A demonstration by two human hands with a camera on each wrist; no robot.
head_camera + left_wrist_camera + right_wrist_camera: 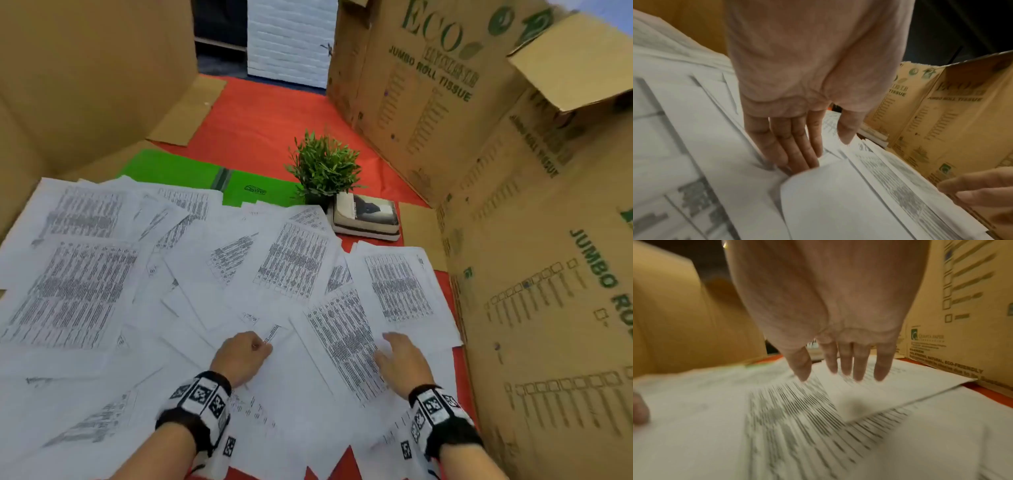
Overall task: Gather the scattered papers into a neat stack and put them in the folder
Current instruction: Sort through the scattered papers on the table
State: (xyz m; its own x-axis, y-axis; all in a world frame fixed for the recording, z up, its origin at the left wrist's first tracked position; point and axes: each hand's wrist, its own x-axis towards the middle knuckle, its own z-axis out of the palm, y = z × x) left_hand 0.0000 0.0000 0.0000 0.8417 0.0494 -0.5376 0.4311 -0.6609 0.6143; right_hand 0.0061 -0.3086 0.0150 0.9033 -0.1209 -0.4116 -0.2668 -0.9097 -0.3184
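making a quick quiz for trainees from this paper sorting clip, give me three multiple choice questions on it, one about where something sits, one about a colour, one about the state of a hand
1. Where is the potted plant?
A. right beside the books, at the far edge of the papers
B. inside a cardboard box
C. between the two hands

2. What colour is the folder?
A. blue
B. green
C. black

3. What is the right hand doing?
A. gripping a pen
B. clenched in a fist
C. fingers extended over a printed sheet, holding nothing

Answers:
1. A, the head view shows the plant next to the small stack of books, beyond the paper spread.
2. B, a bright green folder lies flat behind the papers.
3. C, the right wrist view shows straight, spread fingers above the sheet, while the left hand pinches a paper corner.
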